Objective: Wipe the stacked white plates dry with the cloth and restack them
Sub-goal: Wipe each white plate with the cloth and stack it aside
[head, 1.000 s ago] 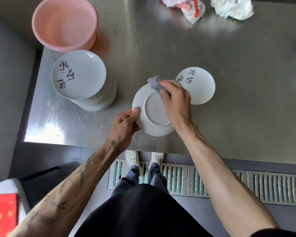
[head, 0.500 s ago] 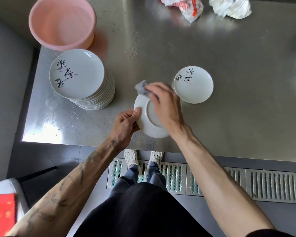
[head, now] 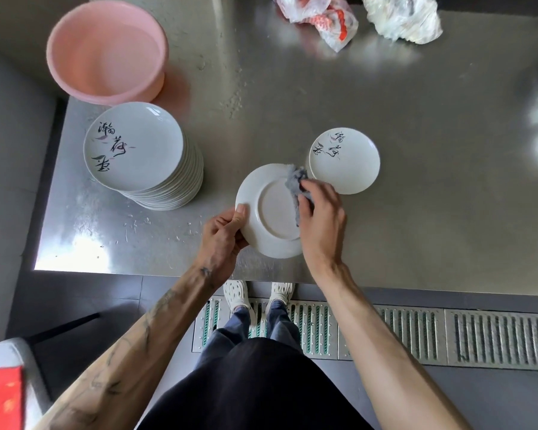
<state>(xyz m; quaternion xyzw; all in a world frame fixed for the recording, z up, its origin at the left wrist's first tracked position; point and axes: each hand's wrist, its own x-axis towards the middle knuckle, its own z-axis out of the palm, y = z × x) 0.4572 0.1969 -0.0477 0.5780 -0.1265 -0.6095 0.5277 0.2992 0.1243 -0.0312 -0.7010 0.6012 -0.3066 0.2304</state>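
Plate (head: 271,212) under the cloth is upside down, foot ring up, tilted, held over the near edge of the steel table (head: 416,212), between the tall stack of plates (head: 134,147) on the left and a single face-up plate (head: 345,162) just beside it on the right. Left hand (head: 221,240) pinches the plate's left rim, thumb on the underside, other fingers hidden beneath. Right hand (head: 322,218) grips the bunched grey cloth (head: 295,184) and presses it on the upper right of the underside, near the rim. Step in hand looks like drying the back. To do it well: run the cloth all round the foot ring, where water would collect, then out to the rim; turn the plate with the left pinch instead of stretching the right hand across; hold the pinch firm since wet glaze is likely slippery; stay over the table in case it slips. Single plate is probably the start of the dry stack, so this one would go face up on it. Pink basin (head: 106,51) sits behind the tall stack, plastic bags (head: 320,17) at the far edge
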